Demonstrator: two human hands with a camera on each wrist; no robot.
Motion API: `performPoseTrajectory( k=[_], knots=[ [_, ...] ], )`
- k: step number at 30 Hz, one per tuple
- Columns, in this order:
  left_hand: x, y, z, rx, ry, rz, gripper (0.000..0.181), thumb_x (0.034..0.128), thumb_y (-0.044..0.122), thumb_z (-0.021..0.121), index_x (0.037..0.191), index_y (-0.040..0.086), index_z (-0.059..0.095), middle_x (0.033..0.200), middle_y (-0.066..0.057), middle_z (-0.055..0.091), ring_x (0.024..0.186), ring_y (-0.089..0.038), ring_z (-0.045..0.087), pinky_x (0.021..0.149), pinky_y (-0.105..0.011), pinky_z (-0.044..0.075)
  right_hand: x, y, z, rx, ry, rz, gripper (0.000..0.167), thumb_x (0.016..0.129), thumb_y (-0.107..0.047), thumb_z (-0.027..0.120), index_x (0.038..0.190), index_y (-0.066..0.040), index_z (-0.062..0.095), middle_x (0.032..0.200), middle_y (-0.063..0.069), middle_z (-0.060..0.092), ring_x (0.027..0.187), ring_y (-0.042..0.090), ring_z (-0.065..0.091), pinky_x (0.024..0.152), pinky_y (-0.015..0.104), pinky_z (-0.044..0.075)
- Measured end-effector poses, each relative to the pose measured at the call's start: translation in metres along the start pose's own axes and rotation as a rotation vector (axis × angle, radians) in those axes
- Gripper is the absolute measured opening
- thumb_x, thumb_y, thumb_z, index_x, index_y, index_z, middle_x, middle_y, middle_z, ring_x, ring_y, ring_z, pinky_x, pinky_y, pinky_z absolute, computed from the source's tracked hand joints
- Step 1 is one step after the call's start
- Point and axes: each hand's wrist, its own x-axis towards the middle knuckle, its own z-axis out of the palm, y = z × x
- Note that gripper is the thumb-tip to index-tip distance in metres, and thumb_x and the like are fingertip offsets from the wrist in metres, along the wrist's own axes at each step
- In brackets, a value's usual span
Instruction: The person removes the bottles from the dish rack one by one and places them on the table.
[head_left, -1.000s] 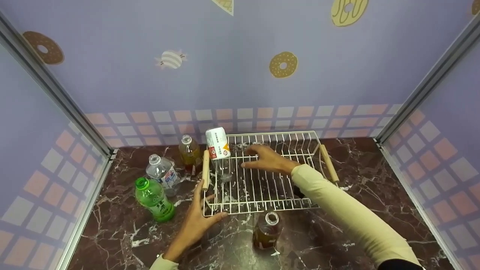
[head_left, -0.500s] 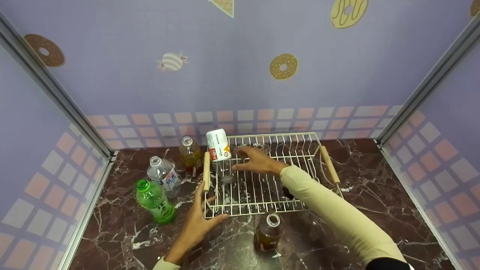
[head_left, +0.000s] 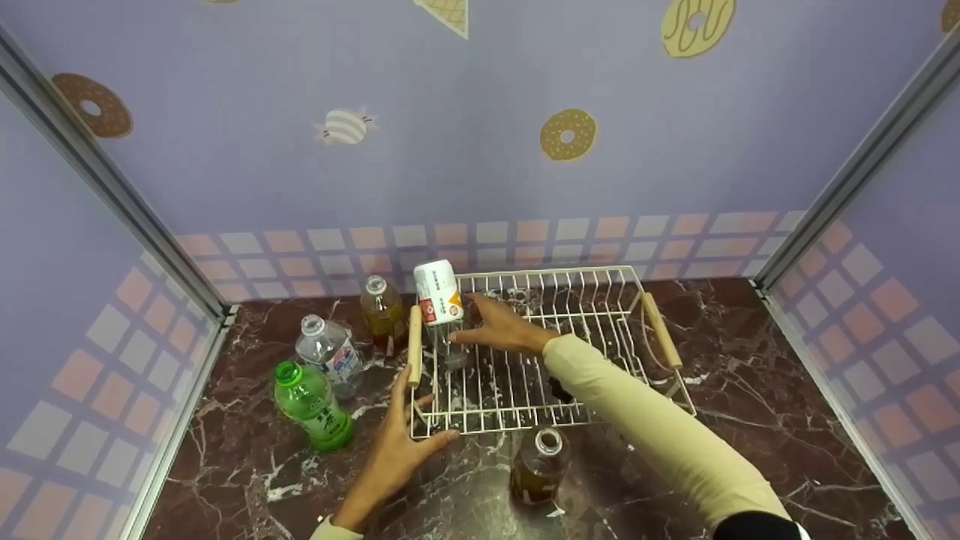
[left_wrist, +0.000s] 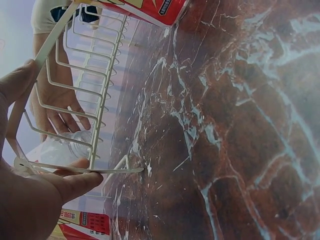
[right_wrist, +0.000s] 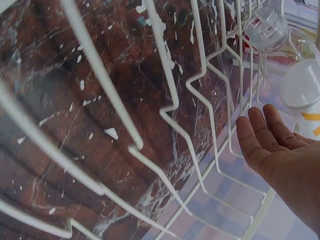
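Note:
A white wire dish rack (head_left: pixel 555 271) with wooden handles stands on the counter. My left hand (head_left: pixel 397 442) grips its front left corner; in the left wrist view the thumb lies on the rail and fingers (left_wrist: pixel 75 186) reach under the wire. At the rack's left end is a white printed container (head_left: pixel 440 292), with a clear plastic or glass piece (head_left: pixel 452 349) below it. Whether they are one item I cannot tell. Over the rack my right hand (head_left: pixel 499 326) reaches left beside them, fingers spread. In the right wrist view its fingers (right_wrist: pixel 257 135) appear apart from the white container.
Left of the rack stand a green bottle (head_left: pixel 313 409), a clear labelled bottle (head_left: pixel 330 356) and an amber-filled bottle (head_left: pixel 382 311). Another bottle with brown liquid (head_left: pixel 538 472) stands in front of the rack. Patterned walls (head_left: pixel 487 172) enclose the counter.
The right hand has moved left across the rack, closer to the white container and the clear piece. My left hand stays at the rack's corner.

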Motion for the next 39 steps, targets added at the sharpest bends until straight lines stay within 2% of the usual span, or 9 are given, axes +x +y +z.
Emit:
performPoseTrajectory(
  k=[4,10,17,20,23,26,28,35,39],
  knots=[
    [0.001,0.001,-0.001,-0.001,-0.003,-0.009,0.131,0.0855,0.028,0.095,0.178,0.025,0.003,0.181,-0.026,0.002,0.151,-0.045,0.049,0.125,-0.067,0.036,0.004,-0.001,0.007,0.029,-0.004,-0.002,0.076,0.099,-0.03,0.084,0.157,-0.001,0.045,0.136,0.024,0.07,0.121,0.035,0.069,0.112,0.053,0.057],
    [0.0,0.003,-0.001,-0.017,-0.013,-0.015,0.13,0.0863,0.03,0.094,0.178,0.026,0.002,0.181,-0.025,0.005,0.151,-0.044,0.05,0.126,-0.065,0.036,0.009,-0.002,0.014,0.086,-0.026,-0.011,0.076,0.099,-0.022,0.084,0.158,0.001,0.042,0.14,0.029,0.067,0.124,0.039,0.069,0.114,0.054,0.056],
    [0.0,0.002,-0.002,-0.007,-0.014,-0.007,0.13,0.0856,0.025,0.096,0.178,0.019,0.004,0.18,-0.03,0.002,0.15,-0.047,0.05,0.123,-0.071,0.037,0.008,-0.004,0.014,0.064,-0.018,0.012,0.062,0.099,-0.027,0.084,0.146,0.0,0.055,0.129,0.017,0.072,0.115,0.03,0.072,0.107,0.048,0.061],
    [0.0,0.001,-0.003,-0.017,-0.017,-0.005,0.13,0.0851,0.024,0.096,0.178,0.018,0.005,0.181,-0.029,0.001,0.151,-0.048,0.049,0.123,-0.072,0.036,0.005,-0.003,0.011,0.078,0.005,0.027,0.062,0.097,-0.028,0.086,0.144,0.0,0.058,0.127,0.015,0.074,0.114,0.029,0.073,0.105,0.047,0.062],
    [0.001,0.002,-0.003,-0.015,-0.021,-0.011,0.131,0.0856,0.026,0.096,0.178,0.021,0.004,0.182,-0.026,0.0,0.152,-0.046,0.049,0.125,-0.07,0.035,0.0,-0.003,0.005,0.103,0.005,0.039,0.066,0.097,-0.027,0.087,0.149,0.001,0.057,0.128,0.016,0.074,0.115,0.03,0.073,0.103,0.047,0.064],
    [0.0,0.002,-0.003,0.003,-0.017,-0.016,0.13,0.0864,0.028,0.095,0.178,0.024,0.003,0.181,-0.026,0.011,0.151,-0.044,0.051,0.126,-0.069,0.034,-0.006,-0.004,-0.002,0.107,-0.001,0.034,0.069,0.097,-0.026,0.086,0.152,0.002,0.055,0.129,0.018,0.073,0.114,0.031,0.073,0.1,0.046,0.065],
    [0.0,0.001,-0.004,0.008,-0.014,-0.022,0.129,0.087,0.028,0.094,0.178,0.026,0.002,0.18,-0.024,0.012,0.151,-0.042,0.051,0.126,-0.067,0.035,-0.01,-0.008,-0.007,0.101,-0.002,0.026,0.069,0.097,-0.026,0.086,0.152,0.003,0.054,0.13,0.02,0.073,0.115,0.032,0.072,0.101,0.046,0.065],
    [0.0,0.001,-0.004,0.0,-0.01,-0.014,0.129,0.0876,0.028,0.094,0.178,0.025,0.002,0.181,-0.027,0.0,0.152,-0.046,0.048,0.126,-0.067,0.034,-0.028,-0.023,-0.017,0.052,-0.02,0.009,0.067,0.097,-0.027,0.087,0.148,0.002,0.056,0.129,0.016,0.072,0.115,0.03,0.072,0.102,0.044,0.064],
    [0.0,0.001,-0.002,0.014,-0.012,-0.021,0.13,0.0871,0.031,0.094,0.178,0.029,0.002,0.18,-0.027,0.012,0.151,-0.045,0.05,0.126,-0.07,0.033,-0.042,-0.024,-0.021,0.033,-0.031,0.024,0.064,0.097,-0.027,0.087,0.146,0.002,0.057,0.125,0.015,0.074,0.111,0.028,0.073,0.101,0.043,0.065]
  ],
)
